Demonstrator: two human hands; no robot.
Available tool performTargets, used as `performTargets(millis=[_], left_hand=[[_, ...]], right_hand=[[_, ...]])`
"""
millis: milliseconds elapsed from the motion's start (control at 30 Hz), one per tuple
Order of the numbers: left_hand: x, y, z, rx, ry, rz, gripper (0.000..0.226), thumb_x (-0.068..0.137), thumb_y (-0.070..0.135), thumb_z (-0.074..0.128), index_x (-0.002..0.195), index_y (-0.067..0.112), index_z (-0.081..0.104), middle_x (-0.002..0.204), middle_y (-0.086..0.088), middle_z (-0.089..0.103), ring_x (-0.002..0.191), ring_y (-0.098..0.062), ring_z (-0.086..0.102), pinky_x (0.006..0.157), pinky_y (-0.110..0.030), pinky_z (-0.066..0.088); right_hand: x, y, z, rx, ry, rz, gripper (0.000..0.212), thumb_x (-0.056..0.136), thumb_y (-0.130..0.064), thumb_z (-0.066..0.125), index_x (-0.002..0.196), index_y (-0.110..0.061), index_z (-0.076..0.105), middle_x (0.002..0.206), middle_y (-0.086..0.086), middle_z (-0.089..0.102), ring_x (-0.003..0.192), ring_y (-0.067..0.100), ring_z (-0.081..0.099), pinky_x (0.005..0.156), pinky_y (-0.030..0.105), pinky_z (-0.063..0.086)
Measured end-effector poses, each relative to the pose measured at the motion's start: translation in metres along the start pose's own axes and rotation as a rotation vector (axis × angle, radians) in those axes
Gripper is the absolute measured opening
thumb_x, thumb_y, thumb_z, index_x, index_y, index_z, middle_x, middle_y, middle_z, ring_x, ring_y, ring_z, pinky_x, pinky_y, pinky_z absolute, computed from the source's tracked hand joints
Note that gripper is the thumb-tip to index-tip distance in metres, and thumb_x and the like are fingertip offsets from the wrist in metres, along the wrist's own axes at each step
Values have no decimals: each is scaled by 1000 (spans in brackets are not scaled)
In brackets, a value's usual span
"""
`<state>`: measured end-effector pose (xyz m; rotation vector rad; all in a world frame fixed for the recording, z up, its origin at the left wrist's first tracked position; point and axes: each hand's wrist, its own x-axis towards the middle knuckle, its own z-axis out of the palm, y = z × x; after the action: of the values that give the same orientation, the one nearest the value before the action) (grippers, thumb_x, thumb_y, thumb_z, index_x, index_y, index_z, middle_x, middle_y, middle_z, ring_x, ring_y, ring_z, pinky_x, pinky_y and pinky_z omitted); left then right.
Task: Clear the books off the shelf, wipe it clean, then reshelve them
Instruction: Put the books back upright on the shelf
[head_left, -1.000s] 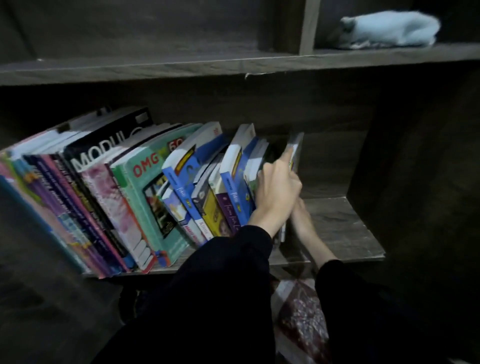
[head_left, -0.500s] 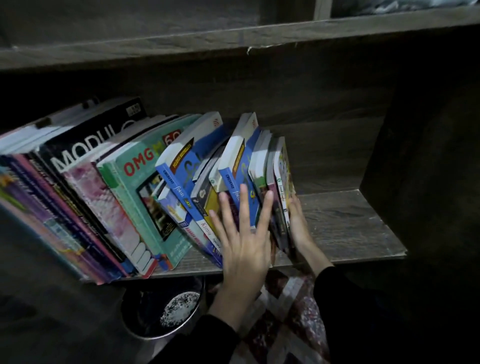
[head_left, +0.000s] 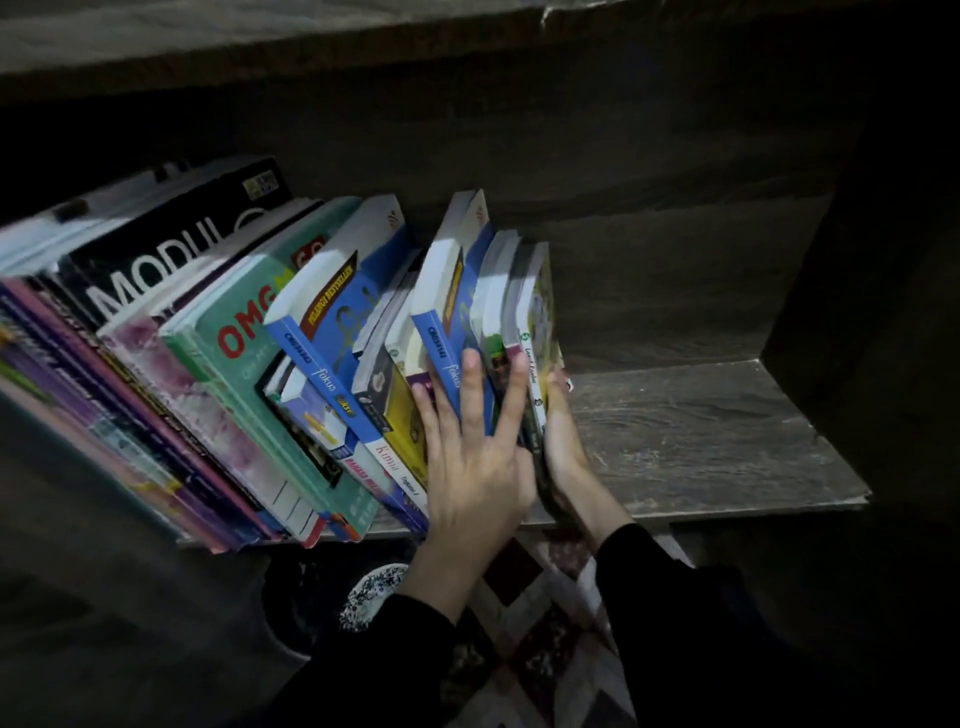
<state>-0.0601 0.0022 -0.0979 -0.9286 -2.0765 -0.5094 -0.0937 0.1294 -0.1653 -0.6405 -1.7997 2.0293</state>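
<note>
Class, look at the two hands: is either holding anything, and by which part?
Nothing is gripped. The left hand lies flat on the book spines; the right hand presses flat against the end book.

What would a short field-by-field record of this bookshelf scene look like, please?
shelf: wooden board, books on its left part
books: one row, leaning left, spines facing out
last book: yellowish cover, at the right end of the row
left hand: fingers straight and spread, pressing on the spines of the rightmost books
right hand: flat against the outer cover of the last book
below shelf: patterned rug
</note>
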Motion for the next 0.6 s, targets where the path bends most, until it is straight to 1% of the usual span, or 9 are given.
performTargets(millis=[33,100,167,300,367,433,500,533,600], left_hand=[[1,-3,-1,10,-16,-1,86,82,19,45,152,23,-4,154,-10,-29,145,-37,-4,116,-56,-1],[0,-5,-5,29,-47,16,88,83,24,51,152,25,-4,154,-10,-29,141,-44,7,116,-56,-3],[-6,-4,-12,22,-66,30,92,84,26,57,152,27,-4,155,-9,-27,143,-43,-1,116,-56,-4],[-34,-12,-32,-4,5,-53,91,87,30,60,152,28,-2,156,-11,-22,144,-37,-13,117,-56,0],[-50,-24,-42,9,32,-173,91,88,36,59,153,23,-3,156,-18,-18,144,-42,-9,115,-60,7],[-64,-35,-47,40,30,-362,96,86,43,61,153,16,-4,154,-30,-7,142,-48,-3,113,-62,13],[-74,-45,-47,16,19,-564,102,83,51,59,152,16,-8,151,-36,-2,141,-50,-1,112,-63,14],[-78,-49,-46,-12,6,-636,104,82,55,57,151,17,-11,151,-36,-3,141,-49,-3,112,-63,14],[-83,-58,-41,-68,-25,-724,106,80,63,53,150,22,-15,153,-31,-11,142,-46,-9,111,-63,10]], right_hand=[[-5,-8,3,-30,-11,-19,85,86,-74,22,151,-19,28,157,1,27,144,16,24,119,42,20],[-2,-9,9,-20,7,-16,94,76,-87,20,150,-30,28,157,-6,27,144,12,23,120,43,17],[8,2,6,-4,26,-16,97,68,-93,23,148,-38,29,156,-10,29,144,10,24,119,43,17],[3,-12,-5,-72,115,33,89,69,-86,38,141,-34,40,149,3,40,137,25,37,114,50,28],[-18,-34,-8,-64,228,21,62,90,-61,44,141,-26,41,146,9,43,134,29,41,112,48,30],[-46,-45,-8,-71,348,18,45,100,-34,42,142,-18,40,145,11,44,131,29,43,110,44,31],[-85,-49,-5,-96,475,11,42,97,-14,45,139,-15,42,138,12,48,122,29,48,102,39,37],[-104,-46,1,-97,511,-1,43,93,-3,45,135,-13,44,130,12,50,113,28,50,91,32,40],[-137,-39,17,-90,429,28,47,87,10,43,127,-13,43,115,11,50,101,24,52,72,21,39]])
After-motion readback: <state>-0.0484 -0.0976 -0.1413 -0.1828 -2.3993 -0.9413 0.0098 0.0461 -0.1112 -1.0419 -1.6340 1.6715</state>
